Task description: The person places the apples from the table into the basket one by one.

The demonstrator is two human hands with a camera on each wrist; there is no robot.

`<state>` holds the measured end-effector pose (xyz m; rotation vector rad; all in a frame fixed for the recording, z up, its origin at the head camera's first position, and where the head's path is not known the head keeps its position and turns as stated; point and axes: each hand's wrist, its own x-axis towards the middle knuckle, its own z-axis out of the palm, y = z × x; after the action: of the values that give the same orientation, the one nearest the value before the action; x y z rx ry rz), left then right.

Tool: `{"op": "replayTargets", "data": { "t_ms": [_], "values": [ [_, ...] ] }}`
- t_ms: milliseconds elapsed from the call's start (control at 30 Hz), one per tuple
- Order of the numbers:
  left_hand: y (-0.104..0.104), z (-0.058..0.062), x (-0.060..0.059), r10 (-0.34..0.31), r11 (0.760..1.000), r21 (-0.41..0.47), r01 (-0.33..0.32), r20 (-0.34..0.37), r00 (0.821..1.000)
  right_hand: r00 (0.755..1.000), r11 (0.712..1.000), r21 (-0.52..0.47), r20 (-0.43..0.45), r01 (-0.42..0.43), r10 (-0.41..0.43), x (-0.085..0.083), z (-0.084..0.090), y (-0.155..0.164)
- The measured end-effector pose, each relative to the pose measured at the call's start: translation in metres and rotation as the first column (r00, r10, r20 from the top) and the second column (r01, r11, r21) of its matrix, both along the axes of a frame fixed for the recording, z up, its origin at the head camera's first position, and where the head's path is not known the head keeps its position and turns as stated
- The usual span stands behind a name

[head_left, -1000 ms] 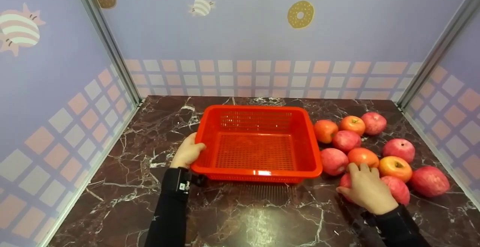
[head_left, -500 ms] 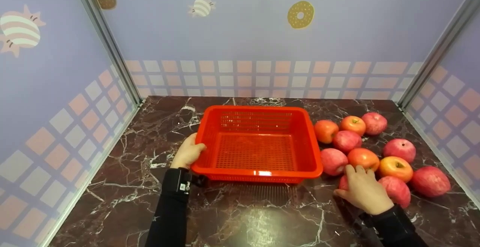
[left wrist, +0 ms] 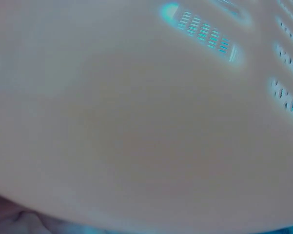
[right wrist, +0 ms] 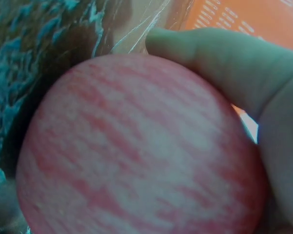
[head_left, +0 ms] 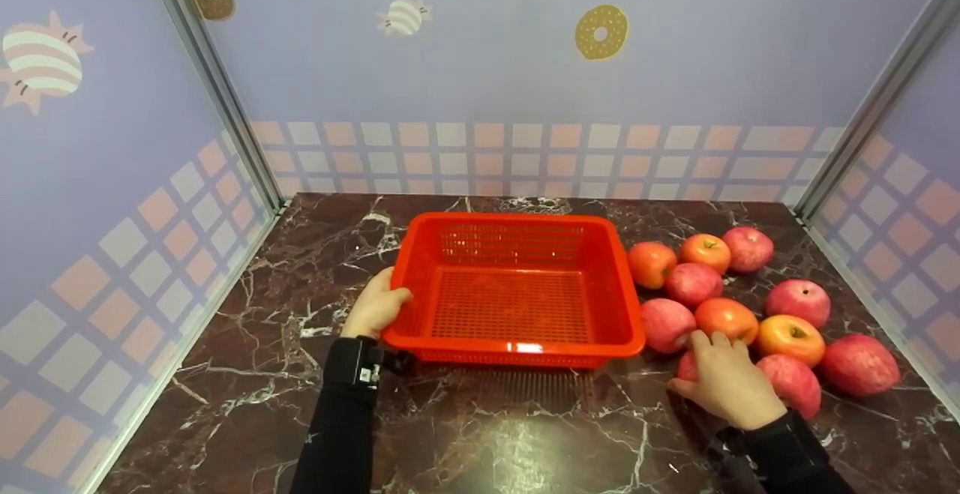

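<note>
The right hand (head_left: 726,383) lies curled over a red-striped round apple (head_left: 687,366), fingers and thumb wrapped about it; the right wrist view shows the thumb (right wrist: 219,63) pressed against the fruit's skin. That apple sits on the dark veined marble surface (head_left: 495,434) at the near edge of a cluster of red and orange apples (head_left: 750,291), just right of the red perforated plastic basket (head_left: 517,291). So the basket lies to the left of the right hand, close by, its long axis running left to right. The left hand (head_left: 375,305) grips the basket's left rim, thumb over the edge. Most of the held apple is hidden under the hand in the head view. The left wrist view is a pale blur with only a few slots visible.
</note>
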<state>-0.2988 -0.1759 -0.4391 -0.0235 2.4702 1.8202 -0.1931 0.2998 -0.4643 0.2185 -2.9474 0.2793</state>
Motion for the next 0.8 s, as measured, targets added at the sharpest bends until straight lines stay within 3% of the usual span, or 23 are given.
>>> {"op": "replayTargets", "data": {
  "t_ms": [333, 667, 800],
  "values": [
    [0.000, 0.000, -0.001, -0.009, 1.000, 0.015, 0.009, -0.012, 1.000, 0.998, 0.999, -0.017, -0.057, -0.035, 0.034, 0.000, 0.004, 0.001],
    [0.000, -0.002, 0.000, 0.003, 1.000, 0.023, -0.003, -0.002, 1.000, 0.996, 0.998, -0.036, -0.070, -0.061, 0.058, 0.004, 0.019, -0.001],
    [0.001, 0.000, 0.000, -0.002, 0.999, 0.039, 0.001, 0.006, 1.000, 0.990, 0.996, -0.039, -0.120, -0.084, 0.079, 0.003, 0.027, 0.000]
  ]
}}
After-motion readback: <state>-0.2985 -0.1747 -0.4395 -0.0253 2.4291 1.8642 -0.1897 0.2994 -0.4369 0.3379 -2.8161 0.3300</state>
